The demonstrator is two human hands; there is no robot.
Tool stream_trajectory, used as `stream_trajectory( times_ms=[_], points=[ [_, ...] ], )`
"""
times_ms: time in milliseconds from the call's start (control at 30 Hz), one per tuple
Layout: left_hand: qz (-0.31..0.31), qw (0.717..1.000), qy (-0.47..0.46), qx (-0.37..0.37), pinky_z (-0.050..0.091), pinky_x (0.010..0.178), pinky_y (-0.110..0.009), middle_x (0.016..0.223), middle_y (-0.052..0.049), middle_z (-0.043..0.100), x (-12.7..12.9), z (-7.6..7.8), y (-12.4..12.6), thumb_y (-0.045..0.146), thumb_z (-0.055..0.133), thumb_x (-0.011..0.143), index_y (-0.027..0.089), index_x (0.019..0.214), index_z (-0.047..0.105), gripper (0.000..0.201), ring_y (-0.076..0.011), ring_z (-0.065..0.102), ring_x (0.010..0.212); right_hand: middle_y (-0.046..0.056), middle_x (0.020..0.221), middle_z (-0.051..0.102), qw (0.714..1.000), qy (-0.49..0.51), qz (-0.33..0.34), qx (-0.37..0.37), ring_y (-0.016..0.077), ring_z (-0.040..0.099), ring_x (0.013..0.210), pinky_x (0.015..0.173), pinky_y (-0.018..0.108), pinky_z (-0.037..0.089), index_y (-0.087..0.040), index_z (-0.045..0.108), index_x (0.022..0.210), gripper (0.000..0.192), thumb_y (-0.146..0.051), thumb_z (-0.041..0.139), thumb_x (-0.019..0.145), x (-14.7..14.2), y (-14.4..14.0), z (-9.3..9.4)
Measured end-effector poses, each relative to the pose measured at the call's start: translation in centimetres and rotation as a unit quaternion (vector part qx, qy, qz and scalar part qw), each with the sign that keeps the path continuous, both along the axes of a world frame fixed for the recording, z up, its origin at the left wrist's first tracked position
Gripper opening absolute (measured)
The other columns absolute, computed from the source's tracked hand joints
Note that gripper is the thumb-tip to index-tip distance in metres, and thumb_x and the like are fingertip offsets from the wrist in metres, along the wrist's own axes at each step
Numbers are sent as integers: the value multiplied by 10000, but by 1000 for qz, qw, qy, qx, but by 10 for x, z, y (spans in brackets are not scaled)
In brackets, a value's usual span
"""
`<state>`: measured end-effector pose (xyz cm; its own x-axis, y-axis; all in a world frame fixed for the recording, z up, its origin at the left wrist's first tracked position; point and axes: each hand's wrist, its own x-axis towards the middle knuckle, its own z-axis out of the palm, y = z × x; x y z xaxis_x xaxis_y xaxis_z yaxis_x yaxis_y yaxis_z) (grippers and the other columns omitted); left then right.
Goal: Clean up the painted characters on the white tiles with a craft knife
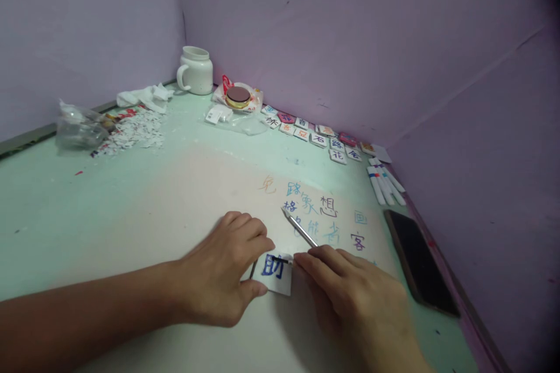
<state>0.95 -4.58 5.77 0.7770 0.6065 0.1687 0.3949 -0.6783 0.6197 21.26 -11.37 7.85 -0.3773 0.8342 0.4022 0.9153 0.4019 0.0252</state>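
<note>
A pale green tabletop (52, 198) fills a corner between plain lilac walls (350, 29), with a worn, whitish patch under the hands. Just beyond the fingers that patch carries handwritten Chinese characters (321, 210) in orange, blue, dark and teal ink; 路, 想 and 客 can be read.

The left hand (227, 271) lies palm down, forearm coming in from the lower left, fingers curled and pressing on a small white card (276, 273), thumb at its lower edge. The card bears a large blue 助.

The right hand (350, 288) touches the card's right edge, its fingers closed round a thin silvery pen (300, 228) that slants up and away to the left over the writing.

To the right of the right hand lies a dark phone (417, 262); beyond it, white markers (385, 180). Far ahead, a row of character tiles (315, 134) runs along the wall, ending near a white mug (195, 71). Far beyond the left hand sit shredded paper (131, 131) and a crumpled plastic bag (79, 125).
</note>
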Motion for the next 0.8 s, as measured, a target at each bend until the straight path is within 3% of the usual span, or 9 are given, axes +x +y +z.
stream_trajectory(
  times_ms=[433, 633, 800],
  points=[
    [2, 1000, -6, 6, 353, 830, -420, 963, -58, 527, 0, -2, -1, 151, 646, 659, 182, 974, 562, 327, -238, 458, 890, -28, 703, 681, 999, -18, 34, 19, 149, 506, 567, 545, 302, 273, -245, 651, 827, 318, -56, 396, 808, 0, 5, -2],
    [5, 1000, -9, 7, 352, 826, -426, 956, -56, 523, 0, -2, -2, 134, 657, 641, 180, 957, 563, 333, -244, 464, 885, -18, 720, 682, 993, -72, 88, 8, 148, 499, 571, 556, 311, 280, -217, 653, 827, 343, -9, 382, 802, -1, 10, 9],
    [1, 1000, -12, 1, 355, 829, -433, 952, -57, 521, 0, -1, -1, 124, 642, 647, 183, 961, 561, 330, -242, 457, 886, -30, 599, 608, 991, -97, 79, -39, 147, 498, 510, 504, 312, 249, -229, 646, 746, 293, -12, 451, 715, -4, 16, 19]
  ],
)
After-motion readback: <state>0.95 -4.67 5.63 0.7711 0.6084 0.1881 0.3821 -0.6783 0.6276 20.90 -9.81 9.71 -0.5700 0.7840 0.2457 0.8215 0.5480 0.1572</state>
